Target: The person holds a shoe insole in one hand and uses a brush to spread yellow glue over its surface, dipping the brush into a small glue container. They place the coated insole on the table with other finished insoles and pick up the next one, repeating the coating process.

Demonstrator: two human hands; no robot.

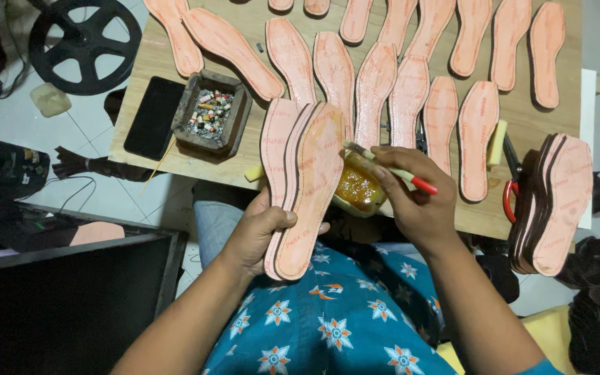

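My left hand (262, 232) grips a small stack of pink shoe insoles (307, 180) by their lower end, holding them upright over my lap. My right hand (414, 201) holds a brush with a red handle (401, 173); its bristle end points left, touching the top insole's right edge. Just below the brush sits an open pot of amber glue (357, 187) at the table's near edge, partly hidden by my right hand.
Many pink insoles (373, 83) lie in rows on the wooden table (522, 118). A square ashtray (211, 111) and a black phone (153, 117) sit at the left. A stack of insoles (557, 201) and red-handled scissors (510, 191) rest at the right edge.
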